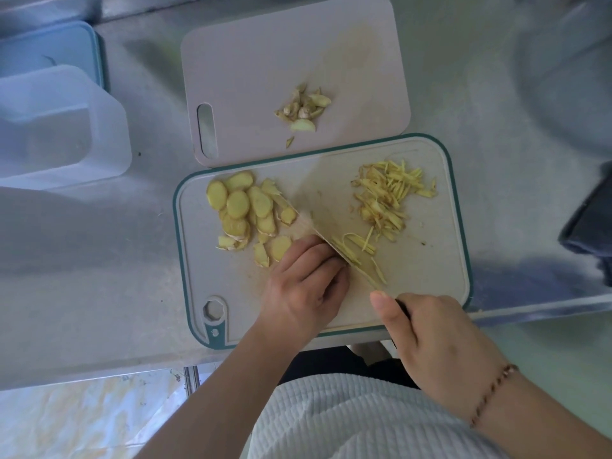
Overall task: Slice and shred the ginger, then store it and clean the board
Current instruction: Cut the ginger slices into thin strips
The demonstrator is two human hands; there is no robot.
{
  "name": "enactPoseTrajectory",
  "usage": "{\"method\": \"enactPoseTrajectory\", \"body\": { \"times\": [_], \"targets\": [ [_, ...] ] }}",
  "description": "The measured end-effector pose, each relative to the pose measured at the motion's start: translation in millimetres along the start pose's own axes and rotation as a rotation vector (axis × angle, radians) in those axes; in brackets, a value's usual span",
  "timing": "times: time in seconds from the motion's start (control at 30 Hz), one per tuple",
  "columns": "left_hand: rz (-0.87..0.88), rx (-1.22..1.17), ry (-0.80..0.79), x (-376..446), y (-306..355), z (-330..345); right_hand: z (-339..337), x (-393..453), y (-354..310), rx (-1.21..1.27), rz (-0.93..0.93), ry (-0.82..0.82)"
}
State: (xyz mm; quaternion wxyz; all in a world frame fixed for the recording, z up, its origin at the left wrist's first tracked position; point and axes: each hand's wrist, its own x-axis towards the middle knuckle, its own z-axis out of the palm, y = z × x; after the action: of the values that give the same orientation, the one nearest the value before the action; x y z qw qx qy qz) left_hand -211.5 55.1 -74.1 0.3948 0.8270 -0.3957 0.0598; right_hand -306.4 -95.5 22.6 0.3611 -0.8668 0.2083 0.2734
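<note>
On the teal-rimmed beige cutting board [430,276], the left hand [306,286] curled over pale yellow ginger slices [246,210]. The right hand [430,332] gripped a black-handled knife [331,241]. Ginger shreds [385,197] lay far right.

Two boards lie on the tabletop [99,260]. The near board [440,266] sits at the front edge, and the far board [251,61] lies just behind it, touching. Slices [241,210] lie on the near board's left half, shreds [384,197] by its right rear corner. Scraps [303,109] lie on the far board. Tubs [56,120] stand at the left edge.
</note>
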Motion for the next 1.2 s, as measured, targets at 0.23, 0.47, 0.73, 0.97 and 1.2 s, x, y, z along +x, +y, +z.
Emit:
{"method": "enactPoseTrajectory", "body": {
  "times": [0.23,0.47,0.73,0.97,1.2],
  "targets": [
    [0.004,0.001,0.012,1.4,-1.5,1.2,8.2,25.6,-14.3,-0.058,-0.027,0.057],
    [-0.014,0.022,0.039,-0.8,-1.8,3.1,2.0,9.9,-6.1,0.043,-0.033,0.035],
    [0.0,0.013,0.019,-0.2,-2.1,3.3,9.6,24.9,-10.4,0.047,-0.038,0.053],
    [-0.01,0.038,0.036,-1.5,-2.2,3.4,7.6,9.9,-3.7,0.089,-0.025,0.045],
    [0.019,0.054,0.03,-1.5,-1.3,3.0,13.2,27.6,-12.4,0.052,-0.043,0.054]
  ]
}}
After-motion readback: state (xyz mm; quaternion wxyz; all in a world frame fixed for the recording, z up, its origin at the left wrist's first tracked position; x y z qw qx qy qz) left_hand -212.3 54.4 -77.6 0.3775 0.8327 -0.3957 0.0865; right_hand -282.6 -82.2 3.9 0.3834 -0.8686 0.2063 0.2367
